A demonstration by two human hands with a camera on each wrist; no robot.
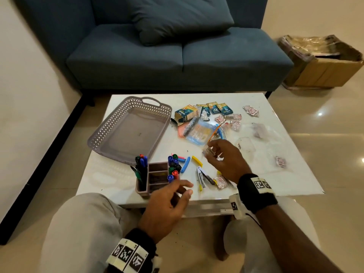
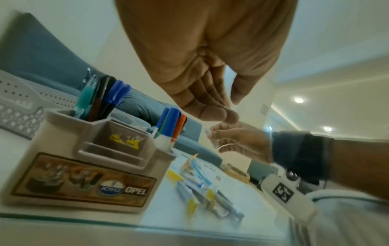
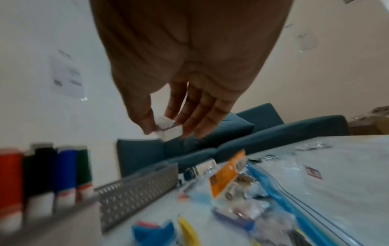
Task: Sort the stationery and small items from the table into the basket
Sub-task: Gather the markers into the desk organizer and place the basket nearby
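Note:
The grey lattice basket (image 1: 110,133) stands empty at the table's left, with its wall also low in the right wrist view (image 3: 136,188). My right hand (image 1: 211,156) hovers over the table's middle and pinches a small white block (image 1: 209,153) between thumb and fingers; the right wrist view shows the same hand (image 3: 166,131) and white block (image 3: 166,123). My left hand (image 1: 189,189) hangs over the front edge beside the desk organizer (image 1: 143,188), fingers relaxed and holding nothing. Its palm (image 2: 231,108) is bare in the left wrist view.
Markers (image 1: 174,166) fill the organizer. Blue and yellow clips (image 1: 186,164), a stapler (image 1: 201,177), a blue zip pouch (image 1: 199,133), small teal boxes (image 1: 187,113) and several sachets (image 1: 251,111) lie scattered. A blue sofa (image 1: 177,56) stands behind, a cardboard box (image 1: 323,66) on the floor.

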